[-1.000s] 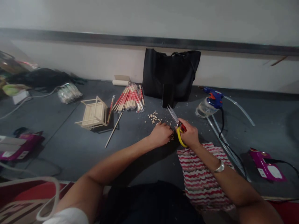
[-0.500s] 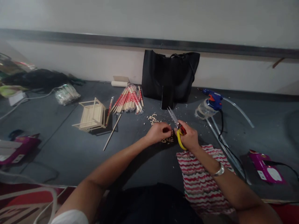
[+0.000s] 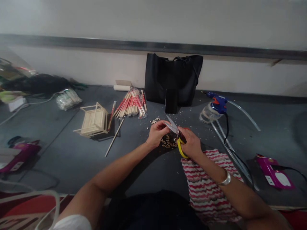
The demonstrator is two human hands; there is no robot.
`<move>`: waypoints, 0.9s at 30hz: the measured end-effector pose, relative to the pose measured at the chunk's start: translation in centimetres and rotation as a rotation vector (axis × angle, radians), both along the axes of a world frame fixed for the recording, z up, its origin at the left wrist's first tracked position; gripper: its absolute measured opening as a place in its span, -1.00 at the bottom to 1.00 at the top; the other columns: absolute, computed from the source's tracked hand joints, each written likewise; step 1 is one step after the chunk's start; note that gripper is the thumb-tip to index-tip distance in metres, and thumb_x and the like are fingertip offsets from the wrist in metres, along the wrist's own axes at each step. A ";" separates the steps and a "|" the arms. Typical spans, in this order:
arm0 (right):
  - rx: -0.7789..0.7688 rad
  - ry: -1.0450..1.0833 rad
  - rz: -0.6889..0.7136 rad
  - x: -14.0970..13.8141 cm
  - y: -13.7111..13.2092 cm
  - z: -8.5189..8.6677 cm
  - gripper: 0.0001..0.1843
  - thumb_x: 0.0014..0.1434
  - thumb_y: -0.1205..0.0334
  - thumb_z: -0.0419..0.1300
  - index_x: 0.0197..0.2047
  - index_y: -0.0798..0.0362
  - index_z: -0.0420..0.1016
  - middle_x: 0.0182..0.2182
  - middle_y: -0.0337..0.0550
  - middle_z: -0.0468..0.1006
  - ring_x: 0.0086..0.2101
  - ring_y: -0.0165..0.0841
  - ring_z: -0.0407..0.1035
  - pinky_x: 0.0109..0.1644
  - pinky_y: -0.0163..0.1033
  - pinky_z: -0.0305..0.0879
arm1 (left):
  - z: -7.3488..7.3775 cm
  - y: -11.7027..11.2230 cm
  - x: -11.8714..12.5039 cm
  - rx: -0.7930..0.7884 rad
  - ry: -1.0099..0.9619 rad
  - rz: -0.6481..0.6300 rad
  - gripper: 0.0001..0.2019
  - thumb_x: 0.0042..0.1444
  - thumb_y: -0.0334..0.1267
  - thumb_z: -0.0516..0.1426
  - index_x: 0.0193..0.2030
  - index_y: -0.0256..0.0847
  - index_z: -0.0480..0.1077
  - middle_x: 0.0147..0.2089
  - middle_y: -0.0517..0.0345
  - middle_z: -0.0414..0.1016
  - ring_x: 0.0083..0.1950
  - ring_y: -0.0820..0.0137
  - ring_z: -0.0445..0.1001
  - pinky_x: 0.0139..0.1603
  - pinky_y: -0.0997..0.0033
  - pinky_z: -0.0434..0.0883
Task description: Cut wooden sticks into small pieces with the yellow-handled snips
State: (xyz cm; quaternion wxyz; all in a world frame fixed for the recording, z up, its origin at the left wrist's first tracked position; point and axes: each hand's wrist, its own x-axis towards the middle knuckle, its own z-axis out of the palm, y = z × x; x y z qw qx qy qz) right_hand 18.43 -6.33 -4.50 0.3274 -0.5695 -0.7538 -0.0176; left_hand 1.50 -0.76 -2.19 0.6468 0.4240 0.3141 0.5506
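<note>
My right hand (image 3: 192,143) grips a pair of scissors (image 3: 173,126) with yellow and red handles, its blades parted and pointing up and left. Close to the blades, my left hand (image 3: 157,132) is closed in a pinch; whatever small piece sits between its fingertips is too small to name. Below and between the hands lie many small pale cut bits (image 3: 169,141) on the dark table. Another little heap of white bits (image 3: 155,120) is just beyond my left hand.
A small stick-built chair (image 3: 94,121), a loose stick (image 3: 114,137) and wrapped chopsticks (image 3: 131,103) lie left. A phone (image 3: 171,101) leans on a black bag (image 3: 172,76). At right are a blue glue gun (image 3: 217,102) on a jar, glue sticks, a purple box (image 3: 274,172) and striped cloth (image 3: 208,188).
My left hand has shifted left and tilted up to the scissor blades. The scissors have opened wider and dropped slightly left with my right hand.
</note>
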 end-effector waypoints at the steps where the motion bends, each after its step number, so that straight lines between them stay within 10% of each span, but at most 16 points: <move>1: 0.002 -0.001 -0.002 0.0 0.0 0.0 -0.43 0.01 0.33 0.14 0.14 0.01 0.48 -0.19 -0.09 0.63 -0.17 -0.21 0.50 -0.04 -0.16 0.49 | 0.0 0.0 0.0 0.014 0.001 0.004 -0.79 -0.26 -0.26 0.41 -0.46 -0.22 0.51 -0.47 0.28 0.50 -0.43 0.53 0.41 -0.33 0.52 0.39; 27: -0.055 0.088 0.006 -0.2 -0.2 -0.3 -0.45 0.02 0.38 0.10 0.11 0.03 0.52 -0.22 -0.08 0.66 -0.32 -0.29 0.53 -0.18 -0.22 0.52 | 0.4 0.1 0.0 0.049 0.130 0.082 -0.82 -0.20 -0.23 0.35 -0.52 -0.22 0.45 -0.54 0.28 0.46 -0.49 0.51 0.40 -0.38 0.49 0.39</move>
